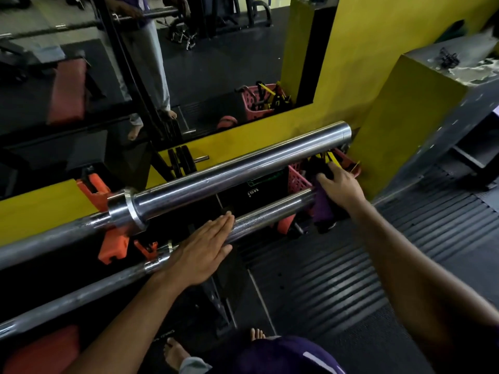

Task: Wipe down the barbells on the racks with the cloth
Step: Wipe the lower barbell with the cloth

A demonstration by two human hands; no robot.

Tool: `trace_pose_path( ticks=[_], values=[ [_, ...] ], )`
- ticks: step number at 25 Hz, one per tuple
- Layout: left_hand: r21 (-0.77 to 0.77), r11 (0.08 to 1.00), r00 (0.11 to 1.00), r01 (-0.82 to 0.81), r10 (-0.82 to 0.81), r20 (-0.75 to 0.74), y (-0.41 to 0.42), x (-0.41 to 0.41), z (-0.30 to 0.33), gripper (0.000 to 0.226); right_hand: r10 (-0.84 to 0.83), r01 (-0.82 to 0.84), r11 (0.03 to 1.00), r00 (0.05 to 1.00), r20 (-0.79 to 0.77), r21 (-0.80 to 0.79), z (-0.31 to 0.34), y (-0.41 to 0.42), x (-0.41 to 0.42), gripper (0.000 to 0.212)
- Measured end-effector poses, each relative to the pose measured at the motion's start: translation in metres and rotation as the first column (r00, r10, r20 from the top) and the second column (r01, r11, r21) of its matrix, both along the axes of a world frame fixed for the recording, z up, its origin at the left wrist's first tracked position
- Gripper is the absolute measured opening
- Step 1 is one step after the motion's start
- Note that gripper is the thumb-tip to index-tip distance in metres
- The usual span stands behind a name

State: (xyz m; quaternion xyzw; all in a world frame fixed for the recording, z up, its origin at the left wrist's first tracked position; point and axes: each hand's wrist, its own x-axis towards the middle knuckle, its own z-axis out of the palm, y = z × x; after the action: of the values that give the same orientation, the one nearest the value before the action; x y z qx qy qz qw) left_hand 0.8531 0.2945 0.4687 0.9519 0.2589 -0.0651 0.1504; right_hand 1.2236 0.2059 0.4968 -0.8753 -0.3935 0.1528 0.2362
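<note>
Two steel barbells lie on orange rack hooks, one above the other. The upper barbell shows its thick shiny sleeve, running up to the right. The lower barbell runs parallel beneath it. My left hand rests flat on the lower bar near its collar, fingers straight and together. At the far end of the lower sleeve, my right hand presses a purple cloth around the bar. The sleeve's tip is hidden under the cloth.
A yellow wall with a mirror stands just behind the bars. A pink basket of straps sits below the sleeve ends beside a yellow block. Weight plates hang on a peg. Ribbed black mats cover the floor under my bare feet.
</note>
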Motion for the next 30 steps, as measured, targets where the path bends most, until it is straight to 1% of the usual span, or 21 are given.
trace_pose_path(
  ticks=[1,3,5,6,7,9,10,12,14,15,16,19,20,21,23,24,25,26,27,28,30],
  values=[
    [-0.002,1.0,1.0,-0.002,0.002,-0.006,-0.001,0.0,0.003,0.078,0.073,-0.071,0.984,0.997,0.005,-0.163,0.014,0.016,0.004,0.055],
    [0.001,1.0,0.999,-0.014,0.014,-0.029,-0.005,0.001,0.009,0.076,0.308,-0.254,0.881,0.948,0.077,-0.399,0.028,0.039,-0.008,0.073],
    [0.009,1.0,0.999,-0.015,0.016,-0.04,-0.007,0.002,0.013,0.077,0.495,-0.386,0.795,0.859,0.133,-0.467,0.029,0.049,-0.042,0.069],
    [0.012,1.0,0.999,-0.01,0.01,-0.05,-0.007,0.003,0.015,0.078,0.538,-0.428,0.79,0.827,0.161,-0.438,0.023,0.046,-0.06,0.062],
    [0.009,1.0,0.998,-0.007,0.008,-0.065,-0.006,0.003,0.015,0.077,0.551,-0.465,0.809,0.814,0.186,-0.359,0.016,0.04,-0.076,0.057],
    [-0.004,1.0,0.997,-0.003,0.003,-0.083,-0.006,0.001,0.016,0.072,0.531,-0.518,0.847,0.824,0.197,-0.116,0.007,0.017,-0.09,0.051],
    [0.003,1.0,0.996,-0.002,0.002,-0.085,-0.007,-0.004,0.016,0.071,0.529,-0.542,0.84,0.825,0.199,0.016,0.002,0.002,-0.09,0.046],
    [0.109,0.993,0.998,-0.044,0.048,-0.037,-0.008,-0.026,0.013,0.075,0.475,-0.513,0.825,0.856,0.203,0.237,-0.004,-0.017,-0.081,0.037],
    [0.247,0.962,0.993,-0.114,0.117,0.005,-0.012,-0.05,0.009,0.077,0.346,-0.398,0.838,0.916,0.202,0.372,0.0,-0.017,-0.084,0.031],
    [0.283,0.949,0.99,-0.14,0.144,0.008,-0.014,-0.059,0.007,0.077,0.311,-0.368,0.853,0.928,0.208,0.369,0.003,-0.012,-0.092,0.03],
    [0.29,0.944,0.986,-0.159,0.165,0.005,-0.015,-0.065,0.005,0.077,0.309,-0.372,0.874,0.922,0.232,0.314,0.001,-0.006,-0.103,0.032],
    [0.243,0.936,0.967,-0.256,0.246,0.068,-0.018,-0.072,0.001,0.077,0.391,-0.449,0.892,0.823,0.413,0.05,-0.021,0.002,-0.129,0.046],
    [0.217,0.93,0.954,-0.297,0.281,0.1,-0.019,-0.075,0.001,0.076,0.396,-0.445,0.895,0.806,0.439,0.01,-0.024,0.005,-0.129,0.048],
    [0.208,0.923,0.945,-0.324,0.304,0.125,-0.022,-0.078,0.001,0.074,0.392,-0.418,0.908,0.818,0.421,-0.031,-0.02,0.013,-0.127,0.049],
    [0.205,0.924,0.945,-0.323,0.304,0.12,-0.024,-0.085,-0.003,0.071,0.373,-0.336,0.926,0.887,0.273,-0.173,-0.003,0.034,-0.124,0.046],
    [0.197,0.928,0.948,-0.315,0.298,0.11,-0.026,-0.088,-0.005,0.071,0.364,-0.317,0.919,0.911,0.193,-0.236,0.004,0.047,-0.128,0.043],
    [0.19,0.93,0.948,-0.315,0.299,0.108,-0.027,-0.09,-0.007,0.07,0.378,-0.326,0.904,0.911,0.162,-0.278,0.007,0.057,-0.138,0.04],
    [0.187,0.929,0.947,-0.319,0.301,0.115,-0.027,-0.09,-0.009,0.069,0.412,-0.356,0.892,0.894,0.177,-0.28,0.007,0.062,-0.152,0.038],
    [0.174,0.932,0.946,-0.318,0.299,0.128,-0.026,-0.091,-0.009,0.068,0.465,-0.41,0.878,0.853,0.237,-0.246,0.003,0.059,-0.169,0.038],
    [0.151,0.939,0.946,-0.31,0.29,0.141,-0.024,-0.091,-0.008,0.067,0.501,-0.469,0.866,0.805,0.318,-0.174,-0.006,0.049,-0.186,0.038],
    [0.061,0.954,0.942,-0.293,0.278,0.187,-0.023,-0.095,-0.008,0.066,0.56,-0.599,0.8,0.721,0.408,-0.039,-0.03,0.015,-0.198,0.043]
  ],
)
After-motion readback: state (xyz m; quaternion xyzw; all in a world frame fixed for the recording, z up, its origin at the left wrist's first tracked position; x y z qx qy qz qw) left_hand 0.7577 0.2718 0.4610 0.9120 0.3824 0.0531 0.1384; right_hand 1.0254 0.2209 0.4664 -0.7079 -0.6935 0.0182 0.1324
